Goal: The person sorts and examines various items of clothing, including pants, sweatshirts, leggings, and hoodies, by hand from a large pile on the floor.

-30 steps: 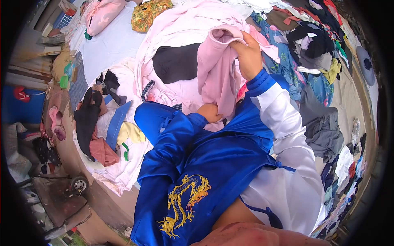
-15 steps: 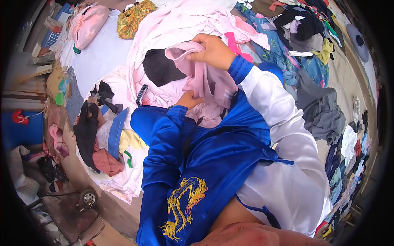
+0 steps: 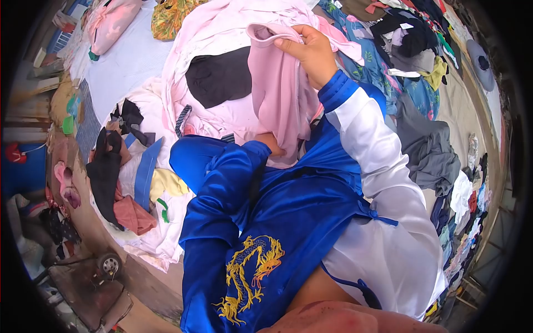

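A pink garment [image 3: 277,83] with a zip along one edge hangs upright over my lap. My right hand [image 3: 312,54] pinches its top edge near the collar, thumb in front. Lower down, my left hand [image 3: 271,144] is at the garment's bottom part; its fingers are hidden behind the pink cloth. To the left of the garment a dark grey folded cloth [image 3: 217,77] lies on pale pink fabric [image 3: 186,47].
Black, blue and rust-coloured clothes [image 3: 133,216] lie at the left. A grey garment [image 3: 427,147] and a dark clothes pile [image 3: 408,36] are at the right. A pink bundle [image 3: 114,25] and a patterned yellow bundle [image 3: 169,19] sit at the upper left.
My right hand has moved up and to the right, raising and stretching the pink garment. My left hand has shifted slightly down and right, and its fingers have gone behind the cloth.
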`<move>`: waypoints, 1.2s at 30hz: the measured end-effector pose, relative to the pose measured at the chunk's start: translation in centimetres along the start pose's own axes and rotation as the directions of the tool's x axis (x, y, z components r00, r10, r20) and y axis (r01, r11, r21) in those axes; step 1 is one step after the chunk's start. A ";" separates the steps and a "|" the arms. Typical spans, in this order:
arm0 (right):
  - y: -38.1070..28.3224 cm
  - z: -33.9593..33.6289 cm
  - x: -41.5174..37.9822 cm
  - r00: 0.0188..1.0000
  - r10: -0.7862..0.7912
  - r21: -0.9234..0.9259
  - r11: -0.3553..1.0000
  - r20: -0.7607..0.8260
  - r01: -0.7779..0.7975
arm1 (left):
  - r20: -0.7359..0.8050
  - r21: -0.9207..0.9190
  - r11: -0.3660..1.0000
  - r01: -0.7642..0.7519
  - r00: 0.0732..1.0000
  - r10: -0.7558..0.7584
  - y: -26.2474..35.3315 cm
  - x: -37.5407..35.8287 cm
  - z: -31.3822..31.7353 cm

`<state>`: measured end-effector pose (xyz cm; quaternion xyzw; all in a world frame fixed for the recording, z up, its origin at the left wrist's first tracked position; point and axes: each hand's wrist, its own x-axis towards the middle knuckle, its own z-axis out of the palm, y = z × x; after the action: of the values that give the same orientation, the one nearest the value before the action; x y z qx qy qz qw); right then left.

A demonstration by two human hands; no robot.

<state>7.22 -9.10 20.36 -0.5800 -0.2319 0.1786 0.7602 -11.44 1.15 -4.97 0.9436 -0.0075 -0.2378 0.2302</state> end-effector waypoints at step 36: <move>5.4 1.4 3.7 0.999 -0.048 -0.164 0.985 -0.004 0.047 | -0.638 -0.770 0.294 -0.567 0.681 -0.360 1.8 -1.3 -14.8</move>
<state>9.46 -4.56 15.96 -0.6354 -0.2566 0.1387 0.7150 -5.70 6.08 7.98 0.6193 0.1560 0.2162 0.7385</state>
